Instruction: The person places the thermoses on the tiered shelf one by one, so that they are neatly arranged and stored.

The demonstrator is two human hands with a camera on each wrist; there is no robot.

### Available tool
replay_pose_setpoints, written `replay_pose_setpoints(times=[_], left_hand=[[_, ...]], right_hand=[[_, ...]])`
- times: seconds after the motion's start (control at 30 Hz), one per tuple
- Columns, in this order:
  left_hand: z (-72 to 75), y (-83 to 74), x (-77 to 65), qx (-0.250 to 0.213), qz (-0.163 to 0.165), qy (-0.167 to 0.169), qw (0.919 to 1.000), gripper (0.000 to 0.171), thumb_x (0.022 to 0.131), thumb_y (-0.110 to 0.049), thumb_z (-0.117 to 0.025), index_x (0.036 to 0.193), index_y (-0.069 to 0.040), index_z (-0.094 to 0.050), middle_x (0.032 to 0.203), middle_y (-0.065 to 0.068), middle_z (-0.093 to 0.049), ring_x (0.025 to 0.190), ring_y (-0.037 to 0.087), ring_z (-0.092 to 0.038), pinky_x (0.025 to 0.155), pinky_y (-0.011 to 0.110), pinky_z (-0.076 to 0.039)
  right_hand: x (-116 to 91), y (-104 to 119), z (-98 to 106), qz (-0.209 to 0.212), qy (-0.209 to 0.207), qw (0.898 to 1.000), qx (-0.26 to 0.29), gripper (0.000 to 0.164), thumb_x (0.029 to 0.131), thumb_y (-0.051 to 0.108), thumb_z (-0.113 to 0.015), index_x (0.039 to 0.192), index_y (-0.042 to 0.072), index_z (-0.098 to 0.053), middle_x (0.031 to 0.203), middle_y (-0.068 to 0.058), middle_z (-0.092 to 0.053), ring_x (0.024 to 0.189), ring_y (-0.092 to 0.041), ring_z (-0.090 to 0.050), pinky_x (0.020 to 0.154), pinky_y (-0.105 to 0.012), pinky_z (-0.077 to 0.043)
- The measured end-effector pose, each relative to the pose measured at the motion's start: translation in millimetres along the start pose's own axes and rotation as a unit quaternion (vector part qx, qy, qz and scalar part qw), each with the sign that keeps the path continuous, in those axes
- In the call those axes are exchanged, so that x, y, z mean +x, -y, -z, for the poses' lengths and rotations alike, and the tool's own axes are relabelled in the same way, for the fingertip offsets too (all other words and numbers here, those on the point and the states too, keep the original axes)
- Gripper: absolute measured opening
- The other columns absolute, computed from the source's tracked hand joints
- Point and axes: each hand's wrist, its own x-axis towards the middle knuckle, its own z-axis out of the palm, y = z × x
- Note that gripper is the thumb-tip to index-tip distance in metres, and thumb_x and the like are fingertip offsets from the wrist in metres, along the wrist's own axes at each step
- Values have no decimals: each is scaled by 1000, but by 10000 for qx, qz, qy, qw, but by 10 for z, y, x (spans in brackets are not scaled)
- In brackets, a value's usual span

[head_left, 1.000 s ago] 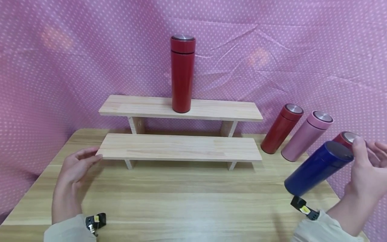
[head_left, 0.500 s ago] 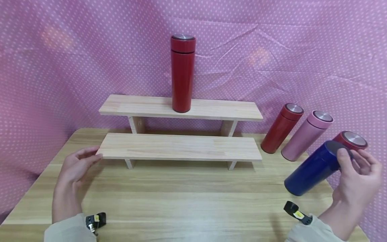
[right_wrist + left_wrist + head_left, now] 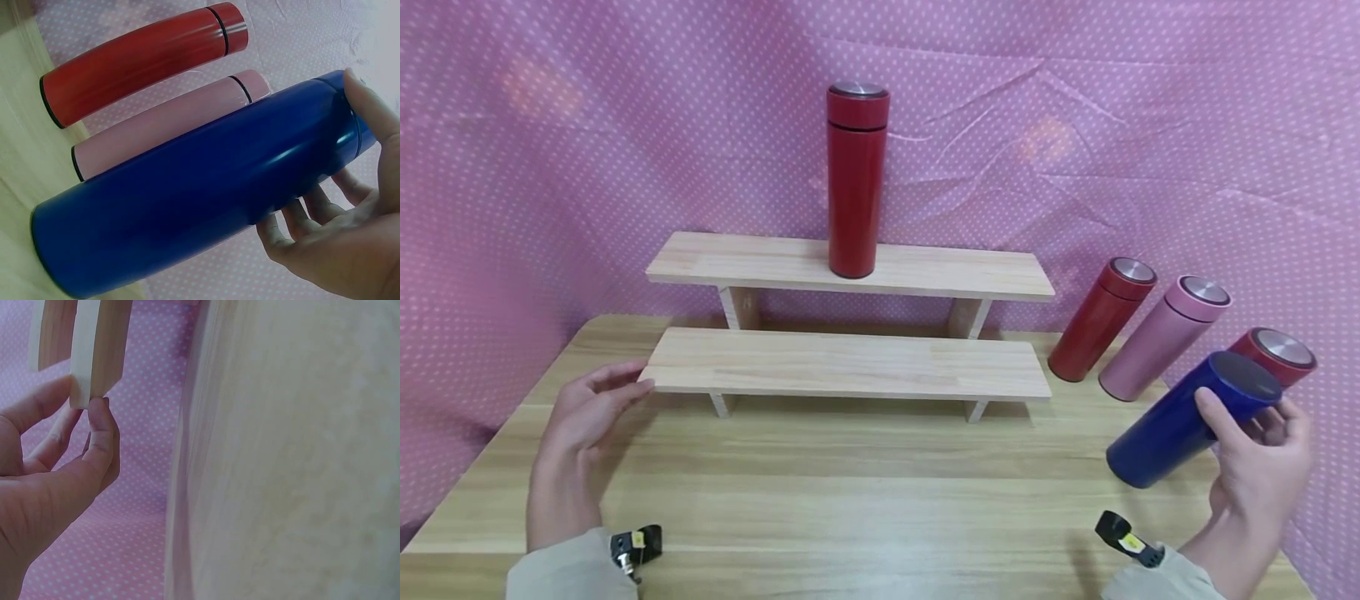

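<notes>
My left hand [image 3: 583,412] pinches the left end of the lower wooden shelf [image 3: 850,364], thumb on one face and fingertips on the other in the left wrist view. On the right, my right hand [image 3: 1262,471] has its thumb and fingers around the upper part of a blue thermos [image 3: 1176,433], which stands on the table [image 3: 865,492]. In the right wrist view the thumb lies near the lid of the blue thermos [image 3: 187,187] and several fingers curl along its underside.
A red thermos [image 3: 855,183] stands on the upper wooden shelf [image 3: 737,258]. Behind the blue one are another red thermos [image 3: 1093,329], a pink thermos [image 3: 1153,346] and a partly hidden red thermos [image 3: 1262,358]. A pink dotted cloth [image 3: 662,125] hangs behind.
My right hand has moved left and down from beside the blue thermos's lid to around its upper body. The left hand and the thermoses have stayed in place.
</notes>
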Motion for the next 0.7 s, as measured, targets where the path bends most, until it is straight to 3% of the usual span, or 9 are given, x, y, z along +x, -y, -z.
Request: replay_pose_setpoints(times=[0.17,0.3,0.43,0.57,0.7], left_hand=[[-14,-11,9,235,27,-72,9997,56,92,-28,-78,142,-13,-57,120,-15,-52,102,-1,-55,85,8,-51],[-19,-9,2,-135,-16,-3,9999,54,91,-23,-79,139,-11,-59,118,-13,-53,100,0,-57,85,8,-52],[-12,-4,-5,-559,-54,60,9984,51,90,-19,-81,136,-10,-61,117,-11,-54,98,0,-59,86,8,-52],[1,3,-3,-717,-83,84,9974,49,89,-17,-82,134,-11,-63,116,-11,-55,97,-1,-59,86,9,-52],[0,5,-3,-763,-70,107,9970,48,88,-17,-82,133,-12,-65,116,-11,-56,96,-1,-60,85,8,-52]], right_hand=[[22,-92,67,-287,218,9985,-405,66,71,-20,-82,123,14,-61,110,1,-68,95,-11,-62,74,-9,-53],[53,-173,151,-596,617,9939,-696,66,76,-17,-79,128,17,-59,110,5,-68,98,-7,-64,82,-10,-53],[101,-232,270,-852,1322,9832,-929,68,81,-14,-76,134,23,-54,109,12,-69,99,0,-64,84,-8,-52],[154,-294,373,-990,1958,9718,-860,66,86,-12,-73,136,24,-50,108,15,-70,97,2,-65,81,-9,-54],[184,-380,434,-1148,2193,9673,-552,63,88,-12,-69,136,24,-50,109,13,-71,98,0,-66,82,-12,-56]])
